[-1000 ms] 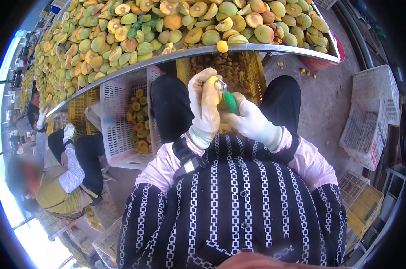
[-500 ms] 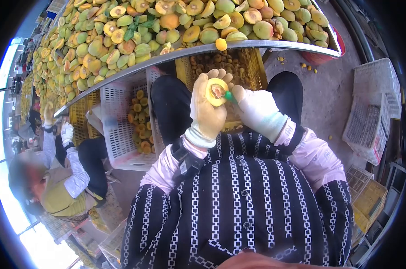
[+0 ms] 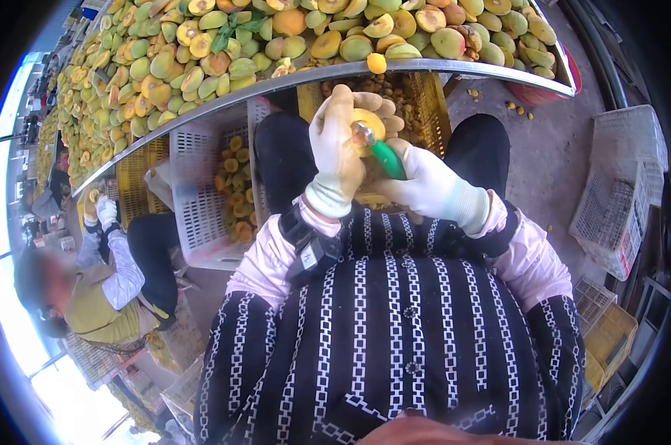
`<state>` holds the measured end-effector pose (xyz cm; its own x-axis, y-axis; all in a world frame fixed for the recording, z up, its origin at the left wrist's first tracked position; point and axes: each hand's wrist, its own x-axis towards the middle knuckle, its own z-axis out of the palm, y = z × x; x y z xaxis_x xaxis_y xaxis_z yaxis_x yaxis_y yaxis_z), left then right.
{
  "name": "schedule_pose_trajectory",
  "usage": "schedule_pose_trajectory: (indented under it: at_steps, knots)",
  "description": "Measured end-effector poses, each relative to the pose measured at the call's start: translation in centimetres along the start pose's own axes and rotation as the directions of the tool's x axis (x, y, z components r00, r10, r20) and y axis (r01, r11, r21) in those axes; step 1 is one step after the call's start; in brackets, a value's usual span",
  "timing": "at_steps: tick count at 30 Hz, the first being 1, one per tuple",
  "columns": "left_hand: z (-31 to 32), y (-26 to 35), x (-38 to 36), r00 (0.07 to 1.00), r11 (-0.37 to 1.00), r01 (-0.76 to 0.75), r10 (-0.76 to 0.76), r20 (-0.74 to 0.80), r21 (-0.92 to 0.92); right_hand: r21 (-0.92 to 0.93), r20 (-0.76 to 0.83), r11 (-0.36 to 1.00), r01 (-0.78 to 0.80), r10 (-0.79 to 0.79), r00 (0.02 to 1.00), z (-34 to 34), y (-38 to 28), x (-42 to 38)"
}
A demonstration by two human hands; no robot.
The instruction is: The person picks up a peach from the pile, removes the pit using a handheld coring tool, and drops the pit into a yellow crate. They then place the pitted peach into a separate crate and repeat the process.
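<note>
A yellow fruit half (image 3: pixel 370 122) rests in my left hand (image 3: pixel 339 144), gloved, with the fingers curled round behind it. My right hand (image 3: pixel 432 182), in a white glove, is closed on a green-handled tool (image 3: pixel 388 159). The tool's metal tip lies against the cut face of the fruit. Both hands are above a yellow crate (image 3: pixel 429 111) that holds small brown pieces.
A metal-edged table (image 3: pixel 291 78) piled with halved fruit (image 3: pixel 157 67) spans the top. At left stands a white crate (image 3: pixel 202 215) with fruit halves, and a co-worker (image 3: pixel 105 297) sits beyond it. White crates (image 3: pixel 613 200) are stacked at right.
The green tool has swung so that its handle and metal tip now show over the fruit. My right hand has moved slightly down, and the view has shifted a little.
</note>
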<state>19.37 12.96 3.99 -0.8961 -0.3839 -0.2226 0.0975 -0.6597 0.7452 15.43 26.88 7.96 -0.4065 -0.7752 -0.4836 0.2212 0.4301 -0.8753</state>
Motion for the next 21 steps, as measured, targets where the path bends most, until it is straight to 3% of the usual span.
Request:
schedule_pose_trajectory:
  at_steps: [1,3,5,7,9,11,14,16,19,20,21]
  knots:
    - [0.0,0.0,0.0,0.999,0.993,-0.032,0.033,-0.005,0.114,0.004,0.002,1.000,0.001,-0.001,1.000,-0.2,0.6,0.2]
    - [-0.5,-0.6,-0.1,0.999,0.989,-0.052,0.052,0.006,0.138,0.257,0.218,0.964,-0.067,0.010,0.976,-0.7,1.9,0.5]
    - [-1.0,-1.3,-0.1,1.000,0.988,0.026,-0.024,-0.014,0.155,0.269,0.218,0.958,-0.103,0.044,0.975,-1.0,2.0,0.2]
    - [-1.6,-1.6,0.0,0.998,0.994,0.069,-0.069,0.000,0.082,0.276,0.221,0.952,-0.134,0.072,0.972,-1.4,1.5,0.0]
    - [-1.9,-1.5,0.3,0.974,0.971,0.218,-0.211,0.078,-0.098,0.311,0.285,0.930,-0.197,0.106,0.953,-1.8,1.2,-0.2]
    - [-1.9,-1.3,0.5,0.960,0.950,0.279,-0.272,0.068,-0.139,0.322,0.296,0.921,-0.219,0.122,0.947,-1.8,1.1,-0.1]
    - [-1.7,-1.4,0.8,0.939,0.912,0.342,-0.344,0.032,-0.226,0.277,0.252,0.945,-0.172,0.101,0.962,-1.1,1.5,0.2]
    - [-1.5,-1.4,0.7,0.934,0.900,0.344,-0.356,0.003,-0.268,0.218,0.121,0.975,-0.040,0.014,0.993,-0.4,1.7,0.3]
    - [-1.6,-1.3,0.8,0.943,0.901,0.309,-0.332,-0.028,-0.306,0.138,0.192,0.990,-0.042,0.014,0.981,-0.9,2.1,0.8]
    - [-2.5,-1.8,1.4,0.953,0.865,0.297,-0.293,0.072,-0.405,0.138,0.192,0.990,-0.037,0.010,0.981,-0.5,3.0,1.3]
    - [-3.2,-2.2,1.9,0.956,0.815,0.294,-0.242,0.168,-0.498,-0.180,-0.013,0.955,0.235,-0.241,0.970,0.1,4.1,2.1]
